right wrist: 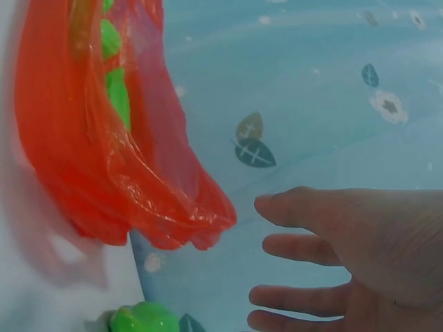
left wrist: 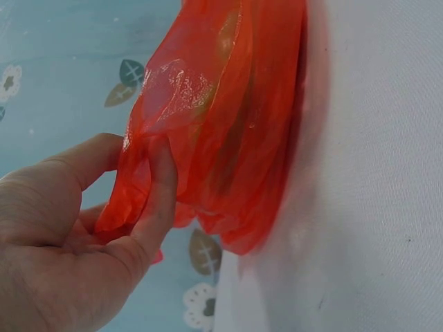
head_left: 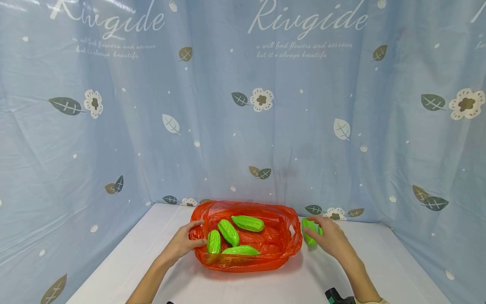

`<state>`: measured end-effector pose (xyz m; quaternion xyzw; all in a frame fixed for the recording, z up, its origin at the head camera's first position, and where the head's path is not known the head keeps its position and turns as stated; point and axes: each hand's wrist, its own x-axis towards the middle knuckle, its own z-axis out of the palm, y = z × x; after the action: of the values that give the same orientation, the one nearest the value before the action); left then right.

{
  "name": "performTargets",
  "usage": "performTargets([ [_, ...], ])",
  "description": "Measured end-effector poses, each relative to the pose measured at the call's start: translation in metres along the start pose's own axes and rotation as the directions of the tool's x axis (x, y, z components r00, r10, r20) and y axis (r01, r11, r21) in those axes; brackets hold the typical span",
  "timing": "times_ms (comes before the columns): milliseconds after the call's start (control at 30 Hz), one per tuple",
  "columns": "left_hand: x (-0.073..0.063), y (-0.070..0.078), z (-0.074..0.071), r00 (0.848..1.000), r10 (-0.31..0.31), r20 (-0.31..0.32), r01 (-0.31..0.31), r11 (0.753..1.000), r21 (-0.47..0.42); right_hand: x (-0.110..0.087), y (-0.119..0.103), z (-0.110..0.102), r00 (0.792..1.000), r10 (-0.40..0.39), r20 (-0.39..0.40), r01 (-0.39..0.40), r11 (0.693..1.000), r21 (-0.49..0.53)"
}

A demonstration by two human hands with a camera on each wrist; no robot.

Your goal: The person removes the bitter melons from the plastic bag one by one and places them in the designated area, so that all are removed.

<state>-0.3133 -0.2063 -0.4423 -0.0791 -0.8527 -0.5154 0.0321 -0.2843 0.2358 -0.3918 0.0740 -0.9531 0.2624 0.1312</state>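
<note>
A red plastic bag (head_left: 262, 264) lies spread wide at its mouth on the table, with several bright green bitter melons (head_left: 247, 223) inside. My left hand (head_left: 183, 241) grips the bag's left end; in the left wrist view, thumb and fingers pinch the thin red film (left wrist: 242, 104). Just past the bag's right end, a green bitter melon (head_left: 308, 239) lies on the table, partly covered by my right hand (head_left: 332, 237). The right wrist view shows that hand's fingers (right wrist: 301, 299) spread and relaxed, holding nothing, with the loose melon (right wrist: 145, 318) low in the picture.
The white table (head_left: 243, 291) ends at a pale blue curtain (head_left: 212, 126) printed with leaves and flowers, which stands behind it and along both sides. A dark device (head_left: 337, 297) shows at the bottom edge by the right forearm.
</note>
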Motion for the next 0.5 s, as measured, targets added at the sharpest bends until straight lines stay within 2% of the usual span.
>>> performTargets([
  [500, 0.000, 0.002, 0.001, 1.000, -0.018, 0.000, 0.018, 1.000, -0.021, -0.002, -0.017, 0.009, 0.999, -0.052, 0.010, 0.052, 0.999, 0.003],
])
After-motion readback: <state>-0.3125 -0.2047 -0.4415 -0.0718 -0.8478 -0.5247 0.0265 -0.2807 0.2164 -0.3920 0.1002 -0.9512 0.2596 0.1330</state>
